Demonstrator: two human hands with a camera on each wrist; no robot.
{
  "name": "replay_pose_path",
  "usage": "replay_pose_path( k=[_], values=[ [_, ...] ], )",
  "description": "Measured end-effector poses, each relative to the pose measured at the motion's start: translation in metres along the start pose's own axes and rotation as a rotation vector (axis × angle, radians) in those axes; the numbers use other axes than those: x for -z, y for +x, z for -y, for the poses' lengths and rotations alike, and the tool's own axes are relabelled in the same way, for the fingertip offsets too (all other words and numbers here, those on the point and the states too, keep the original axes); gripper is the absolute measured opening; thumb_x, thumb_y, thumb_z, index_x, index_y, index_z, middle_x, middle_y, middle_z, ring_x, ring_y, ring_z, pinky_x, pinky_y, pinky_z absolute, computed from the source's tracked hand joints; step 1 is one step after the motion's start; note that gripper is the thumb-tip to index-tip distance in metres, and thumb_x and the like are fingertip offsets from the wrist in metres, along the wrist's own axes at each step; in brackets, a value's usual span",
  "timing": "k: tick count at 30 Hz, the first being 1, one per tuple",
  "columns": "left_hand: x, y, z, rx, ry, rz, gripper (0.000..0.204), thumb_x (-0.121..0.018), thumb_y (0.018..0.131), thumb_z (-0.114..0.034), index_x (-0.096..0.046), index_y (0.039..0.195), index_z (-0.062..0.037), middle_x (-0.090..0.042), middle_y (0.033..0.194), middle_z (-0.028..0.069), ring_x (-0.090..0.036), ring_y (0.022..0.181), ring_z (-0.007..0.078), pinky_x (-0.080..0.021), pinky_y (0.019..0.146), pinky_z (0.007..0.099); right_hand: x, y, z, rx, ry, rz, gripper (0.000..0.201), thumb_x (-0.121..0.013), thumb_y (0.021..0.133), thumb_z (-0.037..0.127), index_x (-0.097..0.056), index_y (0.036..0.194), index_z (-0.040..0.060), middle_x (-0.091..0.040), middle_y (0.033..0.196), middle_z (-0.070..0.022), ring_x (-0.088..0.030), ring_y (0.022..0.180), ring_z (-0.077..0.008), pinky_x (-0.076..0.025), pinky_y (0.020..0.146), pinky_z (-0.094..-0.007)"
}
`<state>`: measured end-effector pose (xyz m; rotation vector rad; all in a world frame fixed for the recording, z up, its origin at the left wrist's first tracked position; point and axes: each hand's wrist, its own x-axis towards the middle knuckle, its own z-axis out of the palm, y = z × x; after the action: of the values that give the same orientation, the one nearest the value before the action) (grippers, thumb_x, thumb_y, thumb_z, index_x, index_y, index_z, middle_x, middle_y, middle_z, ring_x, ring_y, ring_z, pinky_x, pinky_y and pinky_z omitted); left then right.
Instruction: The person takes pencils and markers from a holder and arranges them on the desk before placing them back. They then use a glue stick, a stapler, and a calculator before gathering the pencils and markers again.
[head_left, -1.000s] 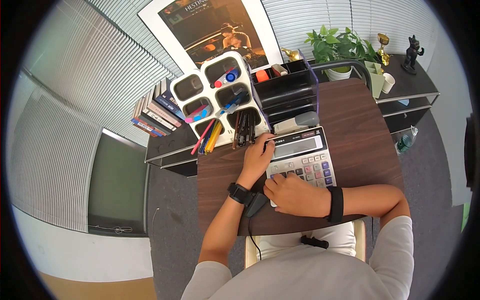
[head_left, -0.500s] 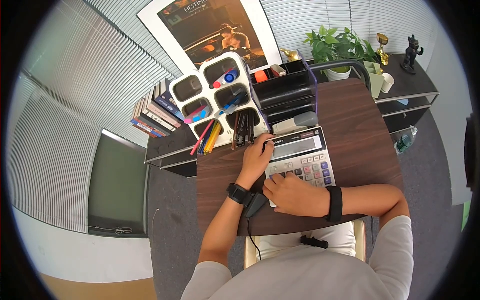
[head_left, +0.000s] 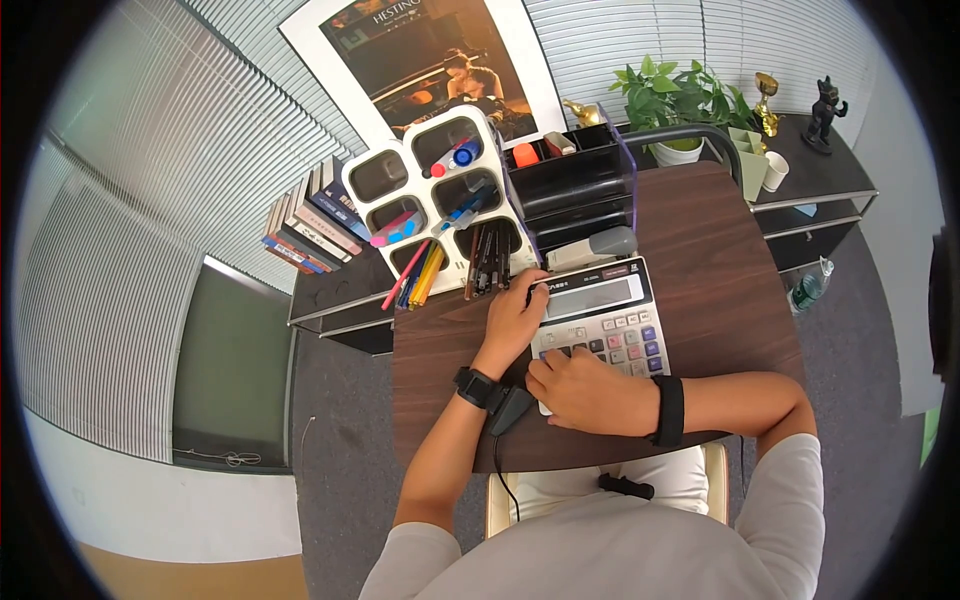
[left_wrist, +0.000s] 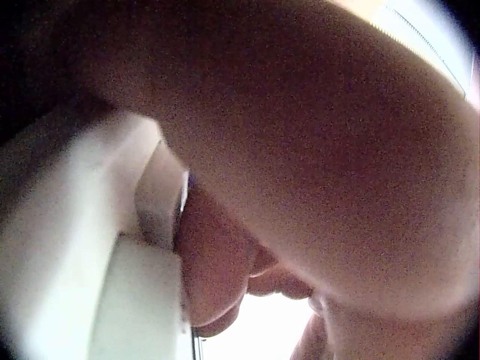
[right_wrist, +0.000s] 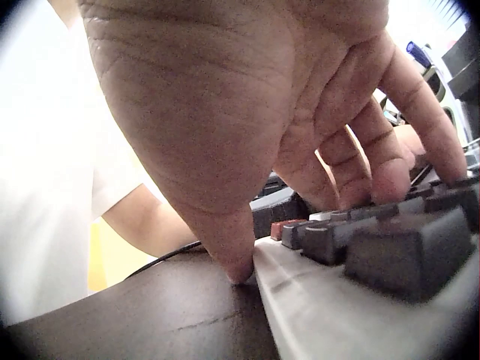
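A white desktop calculator (head_left: 590,327) with a grey display lies tilted on the brown desk. My left hand (head_left: 514,318) grips its upper left corner, thumb along the display's edge. The left wrist view shows that hand dark and very close, with its fingers (left_wrist: 217,262) curled beside a pale surface. Over the lower keys is my right hand (head_left: 597,394), fingertips down on them. In the right wrist view the right thumb (right_wrist: 234,259) touches the desk beside the calculator's white edge, while the other fingers bend loosely over the dark keys (right_wrist: 409,251).
Behind the calculator stands a white pen organizer (head_left: 455,272) with pens and pencils. Beside it is a black desk tray (head_left: 570,185), and a grey-and-white object (head_left: 592,247) lies in front. Farther off are a potted plant (head_left: 680,105), a paper cup (head_left: 774,171) and several books (head_left: 318,218).
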<state>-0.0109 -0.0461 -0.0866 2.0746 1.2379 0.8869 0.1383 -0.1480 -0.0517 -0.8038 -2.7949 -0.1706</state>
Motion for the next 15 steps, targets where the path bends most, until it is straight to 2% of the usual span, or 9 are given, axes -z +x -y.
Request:
replay_pose_path(
  k=[15],
  values=[
    [0.0001, 0.0001, 0.0009, 0.001, 0.004, 0.010, 0.025, -0.049, 0.091, -0.021, -0.057, 0.110, -0.0065, -0.066, 0.091, 0.0192, -0.064, 0.076, 0.0366, -0.048, 0.070, 0.0409, -0.0044, -0.0004, 0.0001, 0.006, -0.021, -0.003, 0.039, -0.070, 0.076, 0.037, -0.063, 0.090, 0.0014, -0.053, 0.082, -0.0056, -0.057, 0.081, -0.0187, -0.049, 0.055, -0.0296]
  ],
)
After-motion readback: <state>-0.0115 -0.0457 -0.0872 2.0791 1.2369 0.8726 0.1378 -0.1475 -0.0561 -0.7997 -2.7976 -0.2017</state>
